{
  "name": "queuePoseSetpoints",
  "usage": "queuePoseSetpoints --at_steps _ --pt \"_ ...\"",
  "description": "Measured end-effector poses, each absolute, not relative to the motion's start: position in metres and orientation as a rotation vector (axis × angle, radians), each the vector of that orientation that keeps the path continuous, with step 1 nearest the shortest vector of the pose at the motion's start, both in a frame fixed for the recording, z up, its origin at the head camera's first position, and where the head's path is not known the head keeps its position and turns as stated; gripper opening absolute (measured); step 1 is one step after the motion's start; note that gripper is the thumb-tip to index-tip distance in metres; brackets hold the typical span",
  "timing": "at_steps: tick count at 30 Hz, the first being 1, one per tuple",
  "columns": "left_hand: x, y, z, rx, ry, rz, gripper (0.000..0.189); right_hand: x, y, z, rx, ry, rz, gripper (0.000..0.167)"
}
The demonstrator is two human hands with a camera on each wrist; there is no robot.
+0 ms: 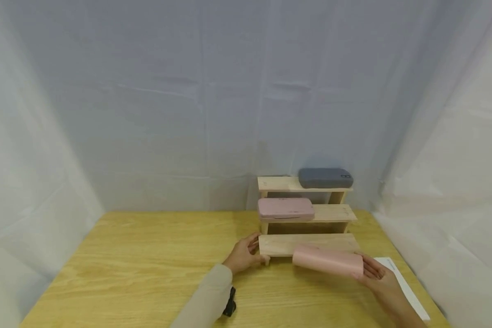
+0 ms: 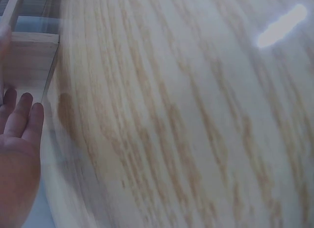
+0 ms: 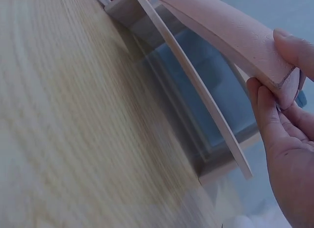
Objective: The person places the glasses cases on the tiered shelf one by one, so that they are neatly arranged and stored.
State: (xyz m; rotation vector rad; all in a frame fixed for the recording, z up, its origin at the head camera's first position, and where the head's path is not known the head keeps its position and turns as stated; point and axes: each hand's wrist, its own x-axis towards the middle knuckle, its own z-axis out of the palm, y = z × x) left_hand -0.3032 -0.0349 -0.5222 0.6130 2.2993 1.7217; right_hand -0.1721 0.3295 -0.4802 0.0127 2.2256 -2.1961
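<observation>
My right hand [image 1: 379, 278] pinches one end of a light pink glasses case [image 1: 327, 260], thumb on one side and fingers on the other. The case is slightly tilted, its far end over the front of the lowest step of a three-step wooden stand [image 1: 276, 245]. In the right wrist view, that pink case [image 3: 225, 31] appears above the step's board. At the stand's left end, my left hand [image 1: 245, 255] holds the lowest step, thumb at its front edge. The left wrist view shows the left hand's fingers [image 2: 18, 115] against the wood.
A darker pink glasses case [image 1: 286, 208] lies on the middle step's left side. On the top step's right side is a blue-grey glasses case [image 1: 325, 178]. A white sheet [image 1: 406, 289] lies on the wooden table [image 1: 147, 264] at right. Pale curtains [image 1: 168, 114] surround the table.
</observation>
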Motion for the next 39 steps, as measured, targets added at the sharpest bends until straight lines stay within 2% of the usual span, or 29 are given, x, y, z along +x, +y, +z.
queuePoseSetpoints --at_steps 21,31,39 --pt "-0.299 -0.034 -0.519 0.631 2.248 1.787 0.083 -0.241 0.291 -0.483 -0.151 2.166 -2.097 0.070" --pt "-0.298 -0.034 -0.517 0.587 2.240 1.766 0.089 -0.261 0.281 -0.484 -0.326 2.067 -2.120 0.071" --pt "-0.296 -0.035 -0.514 0.595 2.238 1.771 0.088 -0.272 0.279 -0.487 -0.312 2.109 -2.012 0.069"
